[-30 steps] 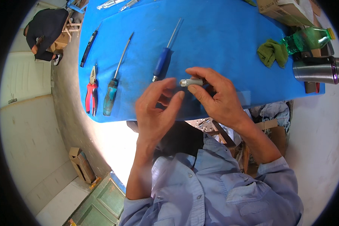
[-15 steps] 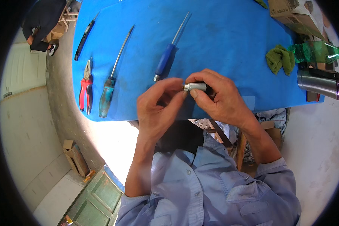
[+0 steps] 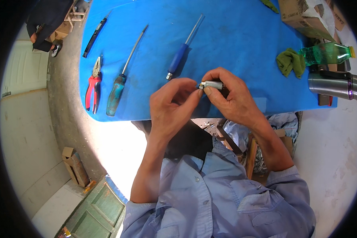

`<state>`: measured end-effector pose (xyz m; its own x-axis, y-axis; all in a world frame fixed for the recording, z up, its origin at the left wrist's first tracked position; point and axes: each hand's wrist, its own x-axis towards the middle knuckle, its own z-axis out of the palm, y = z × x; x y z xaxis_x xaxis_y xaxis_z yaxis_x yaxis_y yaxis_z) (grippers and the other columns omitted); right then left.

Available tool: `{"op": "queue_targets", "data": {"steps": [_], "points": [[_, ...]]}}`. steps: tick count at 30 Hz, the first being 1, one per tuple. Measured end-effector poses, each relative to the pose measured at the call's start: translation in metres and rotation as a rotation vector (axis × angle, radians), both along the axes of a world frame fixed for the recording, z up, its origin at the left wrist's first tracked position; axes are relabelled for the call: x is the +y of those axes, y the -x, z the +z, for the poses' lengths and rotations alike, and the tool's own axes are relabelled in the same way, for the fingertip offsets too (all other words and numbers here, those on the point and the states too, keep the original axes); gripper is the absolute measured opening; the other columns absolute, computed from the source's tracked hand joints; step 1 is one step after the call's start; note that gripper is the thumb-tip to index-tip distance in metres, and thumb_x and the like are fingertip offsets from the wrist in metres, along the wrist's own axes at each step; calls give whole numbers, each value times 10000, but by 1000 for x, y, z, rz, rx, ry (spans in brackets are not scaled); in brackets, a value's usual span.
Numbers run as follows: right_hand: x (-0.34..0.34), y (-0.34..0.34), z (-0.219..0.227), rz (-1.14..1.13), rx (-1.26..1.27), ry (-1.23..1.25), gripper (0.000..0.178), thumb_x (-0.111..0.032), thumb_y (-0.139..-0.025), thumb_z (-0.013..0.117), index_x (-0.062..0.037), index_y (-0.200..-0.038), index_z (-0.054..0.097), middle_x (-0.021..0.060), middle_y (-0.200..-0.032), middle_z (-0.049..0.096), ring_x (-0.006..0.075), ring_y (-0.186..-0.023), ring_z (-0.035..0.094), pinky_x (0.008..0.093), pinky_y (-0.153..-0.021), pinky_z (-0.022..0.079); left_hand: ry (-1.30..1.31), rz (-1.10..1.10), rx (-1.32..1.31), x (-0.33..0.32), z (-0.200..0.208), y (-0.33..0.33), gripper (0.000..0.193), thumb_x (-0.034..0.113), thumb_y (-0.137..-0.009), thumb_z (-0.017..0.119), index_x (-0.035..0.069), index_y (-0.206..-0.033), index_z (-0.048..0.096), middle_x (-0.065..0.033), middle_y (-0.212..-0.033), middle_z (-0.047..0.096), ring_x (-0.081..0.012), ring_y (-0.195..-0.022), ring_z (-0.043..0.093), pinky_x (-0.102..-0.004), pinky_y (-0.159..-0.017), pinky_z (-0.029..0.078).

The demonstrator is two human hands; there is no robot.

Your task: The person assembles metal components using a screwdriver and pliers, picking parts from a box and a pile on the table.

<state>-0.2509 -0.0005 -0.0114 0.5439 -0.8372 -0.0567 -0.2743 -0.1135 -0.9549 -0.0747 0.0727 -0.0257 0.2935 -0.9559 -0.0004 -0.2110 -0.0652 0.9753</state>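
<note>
Both hands meet over the near edge of the blue table, and between them sits a small silver cylinder, held clear above the cloth. The right hand is closed around it, thumb below and fingers curled over the top, while the left hand is nearly closed too, its thumb and forefinger pinched at the cylinder's left tip. The part is small and smooth and hangs close to the table edge, so a slip in either pinch would likely send it rolling off toward the floor; too hard a twist at the tip could also bend or strip whatever tiny piece sits there, though that end is too small to make out. On the table lie 1 blue-handled screwdriver just beyond the hands, a teal-handled screwdriver, red pliers and a black tool farther left, with a green rag, a green bottle and a steel flask to the right. Against the frame from 1 second ago, the hands keep the same grip, and the left fingertips have closed in onto the cylinder's end.
</note>
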Motion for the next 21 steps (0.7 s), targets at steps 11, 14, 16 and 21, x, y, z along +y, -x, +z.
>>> {"op": "queue_targets", "data": {"steps": [11,14,16,21], "points": [[10,-6,-1,-33,66,228,161,-100,-927,705,-39,-1064,645,100,-958,643,245,-748,646,352,-651,513,79,1,-121,5,5,1,108,31,-886,782,12,-981,734,-31,-848,717,-71,-704,655,-219,-604,503],[15,-11,-3,-41,111,354,173,-105,-908,733,-56,-1047,644,101,-945,634,305,-776,657,389,-659,520,135,98,-358,3,16,-7,109,40,-898,780,10,-992,733,-29,-851,708,-77,-703,643,-214,-599,485],[18,-13,-4,-37,116,447,184,-103,-892,746,-65,-1040,643,99,-938,627,333,-795,656,415,-664,521,202,163,-597,-1,16,-20,163,89,-881,801,25,-1016,736,-60,-925,720,-163,-757,673,-280,-623,514],[21,-12,-3,-6,178,499,192,-99,-875,752,-77,-1038,651,87,-976,622,334,-884,655,441,-714,522,138,144,-902,-20,16,-30,253,170,-844,830,51,-1050,743,-105,-1031,722,-267,-881,687,-374,-726,543]]}}
